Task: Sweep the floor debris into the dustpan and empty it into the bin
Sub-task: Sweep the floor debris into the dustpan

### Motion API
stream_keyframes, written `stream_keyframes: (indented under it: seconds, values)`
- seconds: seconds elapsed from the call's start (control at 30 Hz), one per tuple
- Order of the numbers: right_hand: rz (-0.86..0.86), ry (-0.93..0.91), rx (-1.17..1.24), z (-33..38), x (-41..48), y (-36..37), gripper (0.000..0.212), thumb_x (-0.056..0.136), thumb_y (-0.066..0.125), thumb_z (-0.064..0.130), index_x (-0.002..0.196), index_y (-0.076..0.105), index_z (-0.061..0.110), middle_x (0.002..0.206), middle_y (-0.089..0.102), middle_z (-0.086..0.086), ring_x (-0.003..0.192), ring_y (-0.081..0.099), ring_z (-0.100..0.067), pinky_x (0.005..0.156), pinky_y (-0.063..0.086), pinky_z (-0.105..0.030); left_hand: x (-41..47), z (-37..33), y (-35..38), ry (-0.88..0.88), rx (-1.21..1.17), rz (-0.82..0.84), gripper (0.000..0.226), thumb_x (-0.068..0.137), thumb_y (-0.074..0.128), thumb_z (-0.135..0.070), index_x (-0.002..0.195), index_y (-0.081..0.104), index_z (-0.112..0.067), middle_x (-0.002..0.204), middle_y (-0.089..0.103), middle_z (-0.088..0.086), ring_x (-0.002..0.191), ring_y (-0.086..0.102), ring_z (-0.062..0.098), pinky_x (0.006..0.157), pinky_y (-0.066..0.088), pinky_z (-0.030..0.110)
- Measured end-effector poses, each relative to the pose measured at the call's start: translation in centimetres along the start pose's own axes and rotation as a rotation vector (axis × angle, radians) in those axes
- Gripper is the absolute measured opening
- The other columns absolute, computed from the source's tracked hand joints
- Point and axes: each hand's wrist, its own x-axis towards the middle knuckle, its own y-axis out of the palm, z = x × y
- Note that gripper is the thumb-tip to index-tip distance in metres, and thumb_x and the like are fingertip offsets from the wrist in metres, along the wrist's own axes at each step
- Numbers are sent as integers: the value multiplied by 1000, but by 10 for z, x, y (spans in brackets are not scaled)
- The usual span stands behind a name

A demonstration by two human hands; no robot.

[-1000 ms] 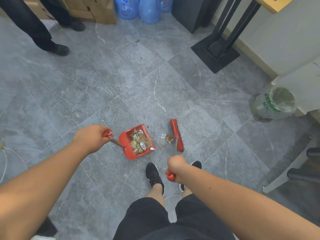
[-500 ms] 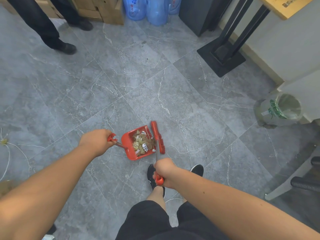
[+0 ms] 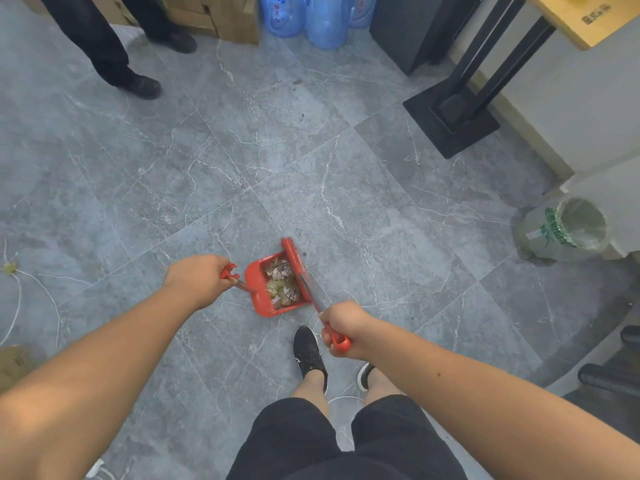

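Gripping broom (image 3: 293,258) and debris-filled dustpan (image 3: 257,289), hands (image 3: 199,279) curled.

The dustpan (image 3: 258,292) is lying on the floor (image 3: 346,185) at centre, debris (image 3: 282,289) is sitting in it, and the broom (image 3: 294,261) is resting against its right edge. The bin (image 3: 561,232) is standing well apart to the right, with water bottles (image 3: 322,22) standing far behind.

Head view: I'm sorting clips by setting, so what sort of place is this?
Probably an office or shop back room: blue water-cooler jugs stand beside cardboard boxes, a black metal table stand rises from the grey tile floor, and a lined bin sits at the right.
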Motion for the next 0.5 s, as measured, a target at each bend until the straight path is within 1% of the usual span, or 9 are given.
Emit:
stream_keyframes:
  seconds: [0.1, 0.2, 0.3, 0.37, 0.5]
  values:
    - [-13, 10, 9, 16, -4, -8, 27, 99, 39, 4, 74, 38, 14, 41, 36, 0, 46, 42, -12, 36, 21, -11, 2, 2, -2, -2, -1, 8, 26, 94, 59, -54, 101, 67, -30, 95, 66, -6, 91, 63, 22, 76, 53, 35]
    - [-8, 8, 43, 28, -9, -14, 26, 99, 40, 6, 74, 39, 13, 46, 37, 0, 42, 44, -10, 36, 22, -11, 5, 4, -4, 2, 4, 6, 27, 95, 58, -53, 106, 67, -29, 100, 68, -4, 97, 65, 23, 78, 53, 35]
    - [-2, 8, 38, 33, -14, -20, 30, 99, 41, 6, 70, 38, 14, 46, 36, 0, 40, 43, -9, 37, 22, -12, 6, 3, -4, 14, 26, -1, 28, 96, 57, -52, 105, 67, -28, 101, 70, -3, 96, 65, 23, 73, 49, 33]
    - [-6, 1, 36, 34, -17, -24, 31, 99, 42, 6, 69, 38, 13, 53, 37, -2, 39, 44, -9, 37, 23, -12, 6, 2, -3, 15, 33, -9, 28, 96, 56, -52, 105, 67, -27, 98, 70, -3, 92, 65, 23, 70, 47, 32]
    - [-36, -29, -2, 35, -19, -32, 29, 97, 43, 6, 69, 39, 13, 61, 36, -6, 36, 46, -10, 42, 24, -16, 5, 4, -5, 18, 40, -11, 29, 96, 55, -53, 108, 67, -29, 98, 69, -4, 93, 65, 22, 76, 53, 34]
